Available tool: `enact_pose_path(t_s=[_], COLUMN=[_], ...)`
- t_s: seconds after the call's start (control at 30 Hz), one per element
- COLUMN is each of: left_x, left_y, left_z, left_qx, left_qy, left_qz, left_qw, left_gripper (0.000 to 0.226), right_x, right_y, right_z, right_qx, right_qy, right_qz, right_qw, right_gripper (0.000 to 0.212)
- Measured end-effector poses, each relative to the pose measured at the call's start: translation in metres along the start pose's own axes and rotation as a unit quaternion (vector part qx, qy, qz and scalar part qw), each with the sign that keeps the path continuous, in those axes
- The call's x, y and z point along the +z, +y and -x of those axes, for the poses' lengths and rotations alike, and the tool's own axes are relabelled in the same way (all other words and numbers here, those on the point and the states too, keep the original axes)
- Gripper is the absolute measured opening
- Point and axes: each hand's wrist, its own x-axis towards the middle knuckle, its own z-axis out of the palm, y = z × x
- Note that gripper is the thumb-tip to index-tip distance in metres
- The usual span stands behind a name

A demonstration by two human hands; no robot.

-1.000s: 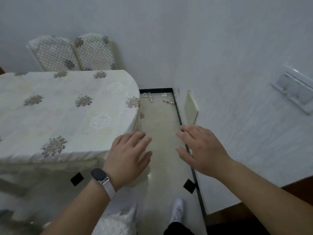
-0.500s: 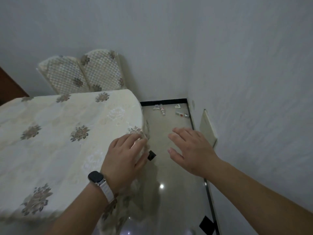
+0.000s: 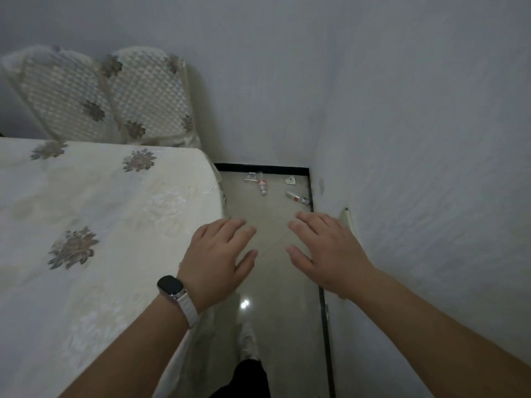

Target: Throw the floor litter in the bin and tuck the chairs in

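Left hand [image 3: 221,259] and right hand [image 3: 324,254] hung spread and empty, litter [image 3: 262,187] lay at twelve o'clock in the floor corner, so best was stepping close past the table [image 3: 100,211], then crouching.

The left forearm [image 3: 129,343] and right forearm [image 3: 431,328], both bare, reach forward from the lower corners of the view. The left hand [image 3: 219,259] and right hand [image 3: 327,254] are held palm down, side by side and apart. Each hand has its fingers straight and loosely spread, thumbs pointing in toward each other, gripping nothing. The left wrist wears a watch [image 3: 171,286] on a pale strap, and below the hands one foot in a light shoe [image 3: 248,340] shows beyond a dark trouser leg [image 3: 244,380].
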Motion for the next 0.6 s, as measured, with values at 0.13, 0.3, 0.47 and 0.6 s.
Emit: enact_pose_path(t_s=[0.13,0.3,0.47,0.6], left_x=[0.029,0.046,0.070,0.096], left_y=[-0.037,-0.083,-0.121,-0.144], left_z=[-0.077,-0.170,-0.239,-0.289], left_qx=[-0.002,0.035,0.048,0.043], left_qy=[-0.001,0.036,0.016,0.015], left_qz=[0.028,0.048,0.055,0.051], left_qw=[1.000,0.998,0.997,0.998], left_gripper=[0.042,0.040,0.039,0.039], right_x=[0.007,0.008,0.025,0.045], right_y=[0.039,0.070,0.106,0.147], right_z=[-0.070,-0.157,-0.224,-0.277], right_qx=[0.000,0.002,0.017,0.008], right_qy=[-0.007,0.014,-0.014,-0.017], right_qz=[0.029,0.051,0.047,0.042], right_qw=[1.000,0.999,0.999,0.999], right_gripper=[0.048,0.047,0.049,0.047])
